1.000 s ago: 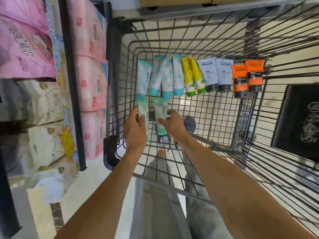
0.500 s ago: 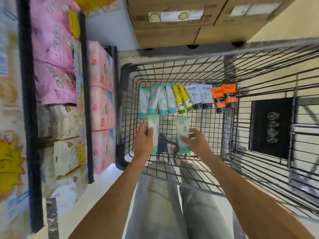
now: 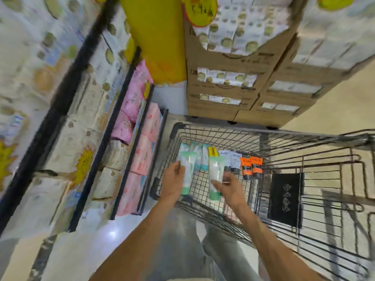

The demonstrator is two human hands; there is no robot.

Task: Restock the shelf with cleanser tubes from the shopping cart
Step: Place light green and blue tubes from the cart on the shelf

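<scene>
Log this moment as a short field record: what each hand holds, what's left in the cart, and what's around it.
left hand: grips a green-capped tube, cap toward the person
right hand: holds a second green-capped tube
shopping cart: wire basket, below both hands
left in cart: teal tubes, yellow-green tubes, white-and-black tubes, orange tubes, lying in a row
shelf: to the left, with pink packs
ahead: stacked cardboard cartons
</scene>
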